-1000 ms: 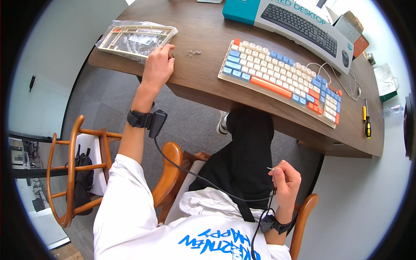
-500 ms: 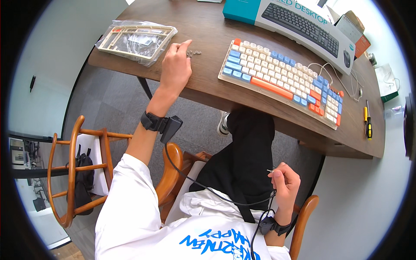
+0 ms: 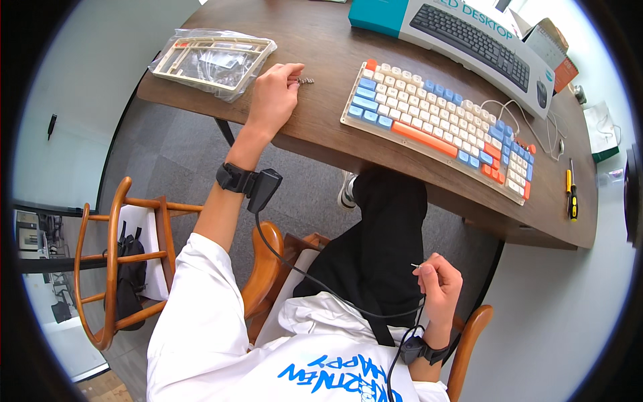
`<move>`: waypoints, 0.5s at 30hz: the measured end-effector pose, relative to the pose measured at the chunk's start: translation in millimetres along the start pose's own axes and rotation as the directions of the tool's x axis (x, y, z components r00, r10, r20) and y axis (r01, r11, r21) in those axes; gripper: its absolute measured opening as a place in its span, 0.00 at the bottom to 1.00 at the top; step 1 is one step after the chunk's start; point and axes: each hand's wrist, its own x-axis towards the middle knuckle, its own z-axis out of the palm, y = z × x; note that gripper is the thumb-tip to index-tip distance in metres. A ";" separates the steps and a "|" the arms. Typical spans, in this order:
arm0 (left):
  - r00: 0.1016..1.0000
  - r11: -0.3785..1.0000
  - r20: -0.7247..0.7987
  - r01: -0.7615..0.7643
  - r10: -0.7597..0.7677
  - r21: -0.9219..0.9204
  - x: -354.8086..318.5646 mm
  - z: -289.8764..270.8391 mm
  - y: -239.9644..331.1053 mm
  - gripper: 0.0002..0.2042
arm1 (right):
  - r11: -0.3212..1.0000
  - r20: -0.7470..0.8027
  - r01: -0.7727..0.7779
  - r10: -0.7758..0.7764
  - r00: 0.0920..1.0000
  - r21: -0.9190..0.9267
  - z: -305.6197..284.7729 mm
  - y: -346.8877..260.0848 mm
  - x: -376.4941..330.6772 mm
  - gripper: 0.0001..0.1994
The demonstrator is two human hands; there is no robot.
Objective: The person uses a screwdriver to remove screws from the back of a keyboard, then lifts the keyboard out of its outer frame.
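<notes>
My left hand (image 3: 274, 97) rests at the table's near edge, fingers curled down and pressed together beside a small pile of silvery screws (image 3: 306, 81). Whatever its fingertips grip is hidden. Above my lap, my right hand (image 3: 441, 287) pinches a small screw (image 3: 416, 266) between thumb and fingers, its metal end sticking out to the left. A keyboard (image 3: 435, 124) with cream, blue and orange keycaps lies on the table to the right of the pile. Left of my left hand is a cream keyboard frame (image 3: 246, 79) on a clear plastic bag (image 3: 194, 70).
A keyboard-and-mouse box (image 3: 412, 41) stands behind the keyboard. A white cable (image 3: 519, 110) lies by its right end, with two yellow-and-black screwdrivers (image 3: 573, 201) further right. From my left wrist strap a black cable (image 3: 298, 276) hangs across my lap. A wooden chair (image 3: 117, 268) stands left.
My left hand's fingers have shifted slightly right and curled down over the screw pile, covering part of it. My right hand has barely moved and still holds the screw.
</notes>
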 end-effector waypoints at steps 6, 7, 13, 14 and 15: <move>0.997 0.997 0.051 0.063 -0.060 -0.050 1.9 2.6 3.8 0.16 | 1.000 -0.004 -0.005 0.005 1.000 0.019 1.2 2.0 1.2 0.13; 0.997 0.997 0.052 0.064 -0.061 -0.051 1.7 3.0 3.6 0.16 | 1.000 -0.004 -0.006 0.006 1.000 0.019 1.4 2.1 1.5 0.14; 0.999 0.997 0.040 0.028 -0.025 -0.072 -0.1 5.0 2.5 0.16 | 1.000 -0.004 -0.009 0.009 1.000 0.008 2.4 2.2 2.4 0.14; 0.999 0.998 0.033 0.026 -0.024 -0.052 -0.1 4.7 3.9 0.16 | 1.000 -0.003 -0.011 0.011 1.000 0.008 2.3 2.2 2.6 0.14; 0.999 0.999 0.027 0.025 -0.024 -0.032 -0.3 4.5 5.0 0.16 | 1.000 -0.004 -0.010 0.010 1.000 0.002 2.1 2.0 2.8 0.14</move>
